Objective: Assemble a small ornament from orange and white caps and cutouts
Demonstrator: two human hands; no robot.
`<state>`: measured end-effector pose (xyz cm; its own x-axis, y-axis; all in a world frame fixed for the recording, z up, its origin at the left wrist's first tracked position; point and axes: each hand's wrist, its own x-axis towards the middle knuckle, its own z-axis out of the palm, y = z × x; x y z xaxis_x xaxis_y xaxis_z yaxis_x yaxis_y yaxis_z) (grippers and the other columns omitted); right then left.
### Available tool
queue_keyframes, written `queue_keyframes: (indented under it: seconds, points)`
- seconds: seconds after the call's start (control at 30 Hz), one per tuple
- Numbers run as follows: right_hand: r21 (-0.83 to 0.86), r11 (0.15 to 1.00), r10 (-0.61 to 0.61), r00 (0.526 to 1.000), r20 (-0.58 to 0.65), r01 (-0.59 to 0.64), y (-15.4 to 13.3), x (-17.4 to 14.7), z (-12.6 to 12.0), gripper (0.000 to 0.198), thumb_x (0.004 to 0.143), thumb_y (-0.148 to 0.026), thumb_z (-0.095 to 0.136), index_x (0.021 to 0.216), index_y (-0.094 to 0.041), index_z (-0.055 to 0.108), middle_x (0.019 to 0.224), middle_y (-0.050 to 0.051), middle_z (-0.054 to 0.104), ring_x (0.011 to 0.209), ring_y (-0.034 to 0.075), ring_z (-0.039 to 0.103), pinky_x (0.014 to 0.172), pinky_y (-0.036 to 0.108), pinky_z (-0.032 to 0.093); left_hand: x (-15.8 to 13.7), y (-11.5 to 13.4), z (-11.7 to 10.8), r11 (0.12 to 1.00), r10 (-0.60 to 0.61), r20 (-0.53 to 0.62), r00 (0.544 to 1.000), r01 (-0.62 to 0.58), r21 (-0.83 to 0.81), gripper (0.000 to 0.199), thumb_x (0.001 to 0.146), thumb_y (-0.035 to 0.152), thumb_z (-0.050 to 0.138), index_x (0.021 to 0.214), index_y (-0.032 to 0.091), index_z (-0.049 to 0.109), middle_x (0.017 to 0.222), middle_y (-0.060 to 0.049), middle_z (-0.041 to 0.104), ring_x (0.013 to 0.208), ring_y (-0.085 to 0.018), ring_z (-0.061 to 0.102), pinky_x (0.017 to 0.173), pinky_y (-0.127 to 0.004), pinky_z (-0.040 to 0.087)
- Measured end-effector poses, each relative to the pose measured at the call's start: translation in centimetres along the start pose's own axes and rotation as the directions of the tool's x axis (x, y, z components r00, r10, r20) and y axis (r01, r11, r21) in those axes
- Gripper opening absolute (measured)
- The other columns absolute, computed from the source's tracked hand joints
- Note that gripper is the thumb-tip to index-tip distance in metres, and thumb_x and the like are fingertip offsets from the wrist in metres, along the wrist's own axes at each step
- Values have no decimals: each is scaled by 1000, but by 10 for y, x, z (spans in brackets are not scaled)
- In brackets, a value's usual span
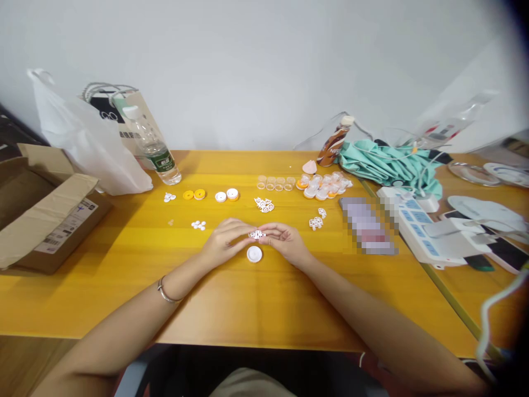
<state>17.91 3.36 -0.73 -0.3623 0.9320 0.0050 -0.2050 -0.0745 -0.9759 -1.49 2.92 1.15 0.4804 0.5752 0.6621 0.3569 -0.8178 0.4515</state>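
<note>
Between my two hands is a small white perforated plastic piece [258, 235], pinched at both sides by the fingertips. My left hand [226, 241] grips its left end, and my right hand [285, 241] grips its right end. Just below them on the table lies a round white cap-like part [254, 254]. Beyond the hands is a pile of similar white perforated pieces [264, 205]. A smaller group of white cut-out pieces [316, 221] sits to the right of my right hand. Several small white round pieces [199, 225] lie left of my left hand.
Farther back stand yellow round parts [194, 194], white round parts [227, 195], clear rings [276, 183] and a cluster of clear-and-orange parts [324, 186]. A cardboard box [49, 220] and water bottle [159, 157] are left; a phone [367, 226] and power strip [417, 226] are right.
</note>
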Motion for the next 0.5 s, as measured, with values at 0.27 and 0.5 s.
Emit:
queue_keyframes:
  seconds: [0.27,0.5]
  points:
    - [-18,1000,19,1000,12,-19,-1,-2,1,23,63,-22,74,84,-22,66,80,-1,72,75,13,67,80,30,51,-1,2,4,999,-26,18,1000,26,-21,22,78,15,61,100,17,63,94,-8,69,89,-17,62,81,-34,47]
    - [17,1000,9,1000,-8,-9,-2,-1,1,22,61,-22,75,81,-21,65,79,-1,70,74,12,65,80,29,50,-3,3,5,997,-66,17,998,67,-33,21,80,15,59,101,16,61,95,-9,67,90,-16,61,81,-32,50]
